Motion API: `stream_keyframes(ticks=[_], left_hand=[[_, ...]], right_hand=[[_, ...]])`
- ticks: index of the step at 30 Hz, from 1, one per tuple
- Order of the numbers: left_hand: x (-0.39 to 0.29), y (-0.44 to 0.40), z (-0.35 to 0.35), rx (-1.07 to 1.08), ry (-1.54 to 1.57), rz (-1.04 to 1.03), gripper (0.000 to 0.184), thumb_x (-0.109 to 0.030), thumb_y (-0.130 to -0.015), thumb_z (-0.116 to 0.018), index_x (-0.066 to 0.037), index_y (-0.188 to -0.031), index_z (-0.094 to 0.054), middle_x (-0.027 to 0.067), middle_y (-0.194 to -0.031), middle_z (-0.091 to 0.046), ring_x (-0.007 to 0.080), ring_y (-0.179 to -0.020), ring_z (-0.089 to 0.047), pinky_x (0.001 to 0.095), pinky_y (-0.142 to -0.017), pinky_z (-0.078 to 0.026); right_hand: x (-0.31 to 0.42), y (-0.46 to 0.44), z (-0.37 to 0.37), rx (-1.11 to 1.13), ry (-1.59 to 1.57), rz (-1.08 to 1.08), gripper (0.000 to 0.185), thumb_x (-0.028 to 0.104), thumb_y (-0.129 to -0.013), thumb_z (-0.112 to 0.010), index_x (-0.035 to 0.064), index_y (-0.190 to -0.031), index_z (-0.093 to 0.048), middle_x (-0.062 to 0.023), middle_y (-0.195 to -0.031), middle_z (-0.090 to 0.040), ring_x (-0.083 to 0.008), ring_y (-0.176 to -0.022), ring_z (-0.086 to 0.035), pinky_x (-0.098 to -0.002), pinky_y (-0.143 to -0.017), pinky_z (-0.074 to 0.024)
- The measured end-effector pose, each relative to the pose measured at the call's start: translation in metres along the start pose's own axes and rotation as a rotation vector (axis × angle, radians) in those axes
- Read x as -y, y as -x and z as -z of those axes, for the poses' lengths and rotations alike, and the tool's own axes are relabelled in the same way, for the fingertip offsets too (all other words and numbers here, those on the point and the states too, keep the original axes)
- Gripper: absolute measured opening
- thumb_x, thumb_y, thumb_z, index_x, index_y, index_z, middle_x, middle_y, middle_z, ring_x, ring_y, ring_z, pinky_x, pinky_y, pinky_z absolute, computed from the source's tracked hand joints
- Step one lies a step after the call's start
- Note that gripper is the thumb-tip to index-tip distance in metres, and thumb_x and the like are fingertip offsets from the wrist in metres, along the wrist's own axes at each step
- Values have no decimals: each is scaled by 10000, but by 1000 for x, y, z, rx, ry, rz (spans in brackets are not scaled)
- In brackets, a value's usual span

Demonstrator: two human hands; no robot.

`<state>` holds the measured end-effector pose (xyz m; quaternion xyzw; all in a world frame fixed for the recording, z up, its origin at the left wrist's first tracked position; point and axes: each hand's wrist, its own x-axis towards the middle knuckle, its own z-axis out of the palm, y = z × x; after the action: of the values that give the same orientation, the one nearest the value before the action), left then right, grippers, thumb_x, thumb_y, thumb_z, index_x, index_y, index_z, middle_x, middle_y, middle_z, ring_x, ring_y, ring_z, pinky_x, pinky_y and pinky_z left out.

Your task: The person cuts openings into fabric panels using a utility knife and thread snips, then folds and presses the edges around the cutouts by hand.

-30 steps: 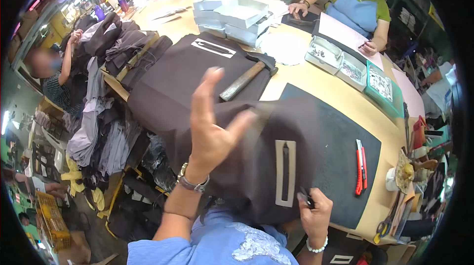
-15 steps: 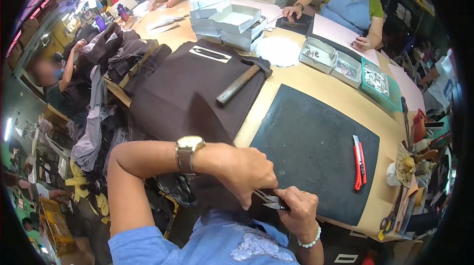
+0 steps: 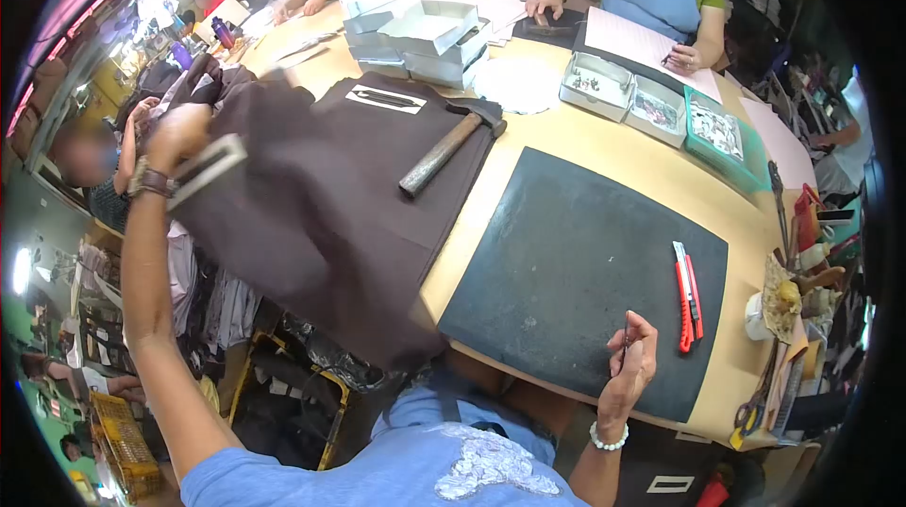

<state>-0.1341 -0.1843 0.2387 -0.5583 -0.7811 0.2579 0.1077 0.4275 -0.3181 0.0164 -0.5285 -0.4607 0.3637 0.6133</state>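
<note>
My left hand [image 3: 181, 134], smeared by motion, is raised at the left and closed on a dark brown fabric panel [image 3: 311, 233]. A pale rectangular strip [image 3: 209, 170] shows on the cloth by that hand. The panel hangs over a stack of similar dark fabric on the table. My right hand [image 3: 634, 361] is above the black cutting mat [image 3: 547, 252], fingers curled round small thread snips [image 3: 625, 332], mostly hidden by the fingers. A red box cutter [image 3: 687, 297] lies on the mat to the right of that hand. A hammer [image 3: 451, 153] rests on the stacked fabric.
Grey-blue boxes [image 3: 429, 30] and trays of small metal parts [image 3: 657, 110] stand across the table [image 3: 510, 134]. A co-worker in a blue apron [image 3: 651, 2] sits opposite. Scissors [image 3: 748, 417] and other tools crowd the right edge. A yellow crate [image 3: 335, 413] is below.
My left hand has swung from beside the right hand up to the far left, drawing the fabric panel along. My right hand, with the snips, has moved right over the mat.
</note>
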Motion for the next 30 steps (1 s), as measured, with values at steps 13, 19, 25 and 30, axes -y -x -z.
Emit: stream_keyframes(ticks=[13,19,25,30], left_hand=[[-336,132,21,562,1969,-544,351,-191,-866,-646,24,-1129,-560,92,-1049,-637,123,-887,-610,279,-792,-507],[-423,186,1,827,2531,-603,205,-136,-893,-593,-25,-1065,-609,51,-983,-659,105,-865,-617,265,-770,-506],[-427,172,-6,674,2619,-468,186,-132,-875,-616,-30,-1027,-650,42,-968,-669,102,-861,-620,255,-775,-486],[-433,166,5,507,2617,-581,162,-129,-849,-670,-29,-977,-666,18,-929,-669,69,-812,-598,227,-746,-476]], right_hand=[[37,3,-16,-106,-207,-50,361,253,-984,-406,-35,-1159,-535,0,-687,-476,-26,-501,-353,-175,-421,-279],[50,11,-37,55,-12,-53,337,215,-997,-366,-29,-1140,-549,-17,-726,-526,-22,-530,-395,-165,-448,-319],[4,11,-33,78,-229,-293,294,261,-994,-410,18,-1105,-531,10,-708,-506,-11,-524,-366,-152,-450,-294],[7,4,-28,96,-304,-355,246,271,-992,-414,48,-1065,-487,-11,-691,-515,-14,-497,-355,-156,-435,-284]])
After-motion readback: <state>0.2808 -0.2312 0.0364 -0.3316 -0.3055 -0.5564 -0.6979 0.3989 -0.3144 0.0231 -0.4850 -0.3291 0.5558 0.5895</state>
